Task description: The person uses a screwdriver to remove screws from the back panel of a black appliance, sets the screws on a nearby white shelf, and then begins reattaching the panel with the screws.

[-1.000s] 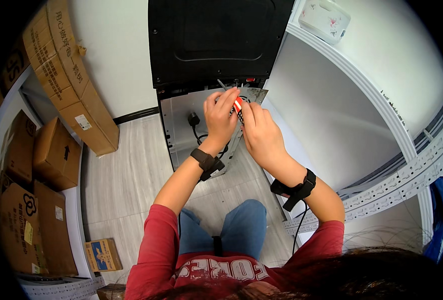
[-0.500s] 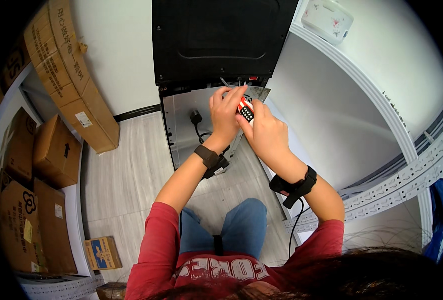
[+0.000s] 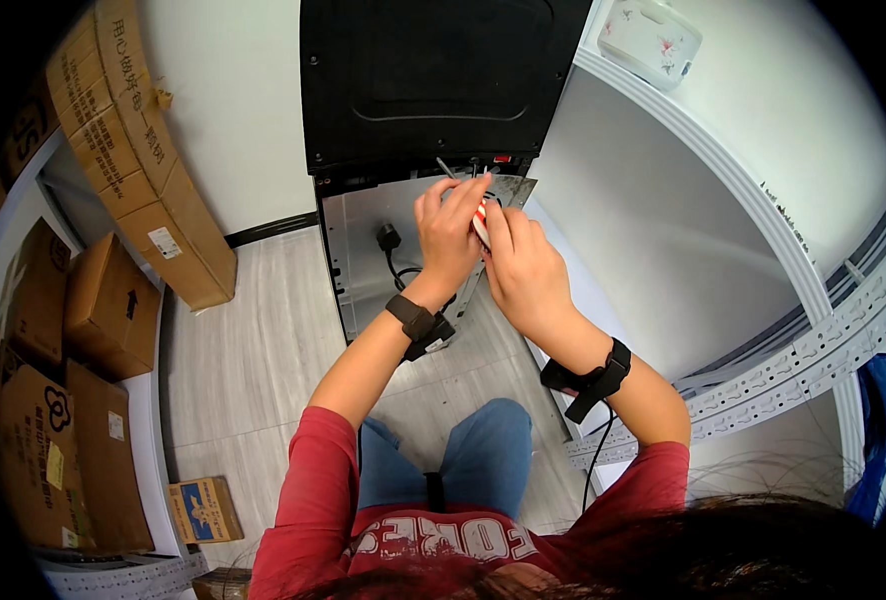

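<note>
My right hand [image 3: 529,268] is closed around a small red-and-white object [image 3: 480,222], mostly covered by my fingers; its kind does not show. Against it, my left hand [image 3: 448,235] has its fingers bent and pressed together, and what they grip is hidden. Both hands are in front of a tall appliance with a black upper panel [image 3: 438,90] and a bare metal lower panel [image 3: 358,250]. Just beyond my fingertips, a thin grey rod [image 3: 445,167] and a small red part [image 3: 503,159] show at the gap between the panels.
A black plug [image 3: 389,237] with its cord is on the metal panel. To the left are a tall carton [image 3: 168,200] and shelved cardboard boxes [image 3: 113,305]. A small box [image 3: 206,510] lies on the floor. White shelving [image 3: 743,400] curves along the right, near a white case [image 3: 651,42].
The red-and-white object has turned in my right hand: its black face with white dots no longer shows. My right fingers have straightened and moved slightly left, closer to my left hand.
</note>
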A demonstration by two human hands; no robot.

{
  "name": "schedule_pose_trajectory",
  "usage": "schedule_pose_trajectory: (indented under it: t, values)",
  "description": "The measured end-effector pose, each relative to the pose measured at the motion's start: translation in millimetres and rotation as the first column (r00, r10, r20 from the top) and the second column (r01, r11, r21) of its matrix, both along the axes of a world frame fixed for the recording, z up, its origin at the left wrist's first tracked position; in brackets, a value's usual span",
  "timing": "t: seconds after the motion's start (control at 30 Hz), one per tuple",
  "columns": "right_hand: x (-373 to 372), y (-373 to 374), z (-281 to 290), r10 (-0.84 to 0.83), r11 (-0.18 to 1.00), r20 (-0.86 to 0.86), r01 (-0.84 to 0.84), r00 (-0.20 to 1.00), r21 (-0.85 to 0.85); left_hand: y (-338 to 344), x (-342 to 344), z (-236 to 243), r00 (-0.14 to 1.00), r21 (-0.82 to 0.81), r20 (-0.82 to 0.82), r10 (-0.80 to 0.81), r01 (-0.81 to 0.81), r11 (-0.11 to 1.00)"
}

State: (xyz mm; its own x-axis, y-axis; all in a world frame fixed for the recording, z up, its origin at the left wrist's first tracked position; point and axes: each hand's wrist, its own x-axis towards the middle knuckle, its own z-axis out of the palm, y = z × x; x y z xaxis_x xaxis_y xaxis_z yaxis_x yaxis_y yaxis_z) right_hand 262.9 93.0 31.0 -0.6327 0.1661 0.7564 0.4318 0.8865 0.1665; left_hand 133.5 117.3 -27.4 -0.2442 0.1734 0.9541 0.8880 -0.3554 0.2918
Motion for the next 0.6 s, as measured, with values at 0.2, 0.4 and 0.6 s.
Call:
schedule_pose_trajectory:
  t: [0.2,0.4,0.6]
  values:
    - [1,4,10,-0.164,0.911,0.062,0.175,0.985,-0.374,-6,-1,2,0.994,-0.020,-0.108,-0.010,0.008,1.000]
    - [-1,7,4,-0.083,0.968,0.025,0.086,0.996,-0.236,-1,-3,-1,0.998,0.024,-0.063,0.018,-0.016,1.000]
    - [-3,10,-2,-0.100,0.989,-0.006,0.099,0.995,-0.107,-1,-8,-2,0.996,0.001,-0.085,0.020,-0.020,1.000]
